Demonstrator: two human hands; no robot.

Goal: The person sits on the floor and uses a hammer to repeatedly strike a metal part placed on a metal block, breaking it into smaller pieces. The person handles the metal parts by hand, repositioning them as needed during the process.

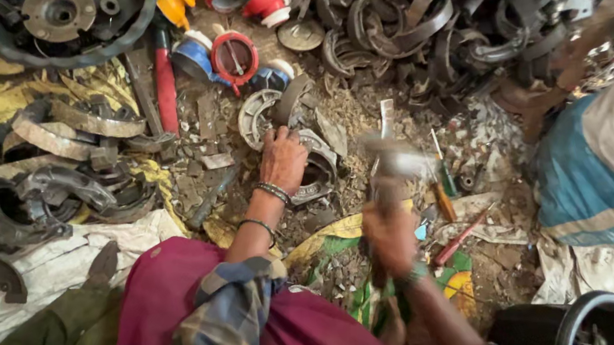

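Note:
My left hand (pixel 282 160) rests on a curved metal brake shoe (pixel 318 167) lying on the dirty ground, fingers wrapped over its rim. Two bead bracelets sit on that wrist. My right hand (pixel 389 233) grips the handle of a hammer (pixel 386 160), which is blurred with motion, its head raised just right of the brake shoe. A plaid sleeve and maroon cloth cover my lap below.
A big heap of worn brake shoes (pixel 452 5) fills the top right. More shoes (pixel 56 177) lie at the left. Red and blue tins (pixel 232 54), a screwdriver (pixel 444 192), a black bucket (pixel 581 322) and a blue-white sack (pixel 613 159) surround the spot.

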